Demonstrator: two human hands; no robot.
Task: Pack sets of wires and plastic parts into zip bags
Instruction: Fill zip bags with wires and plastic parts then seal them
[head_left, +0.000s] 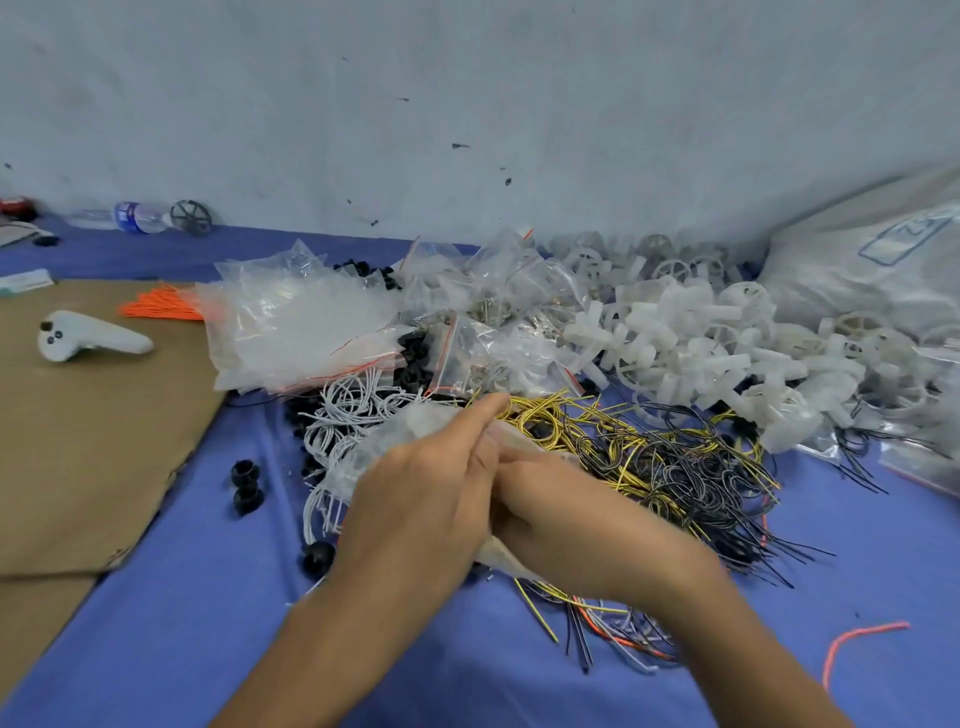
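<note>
The left hand (415, 499) pinches the upper edge of a clear zip bag (410, 431). The right hand (576, 525) grips its lower part. The bag is held over the white wires (343, 415), beside the yellow and black wires (665, 462). Bare blue table (171, 613) lies at near left, bounded by the cardboard (78, 426) edge.

Two hands (415, 499) (576, 525), one water bottle (132, 217), one white controller (88, 340), one cardboard sheet (93, 441).

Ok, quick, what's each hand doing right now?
Left hand: pinching the clear zip bag.
Right hand: gripping the same bag, though the view is somewhat blurred.
</note>
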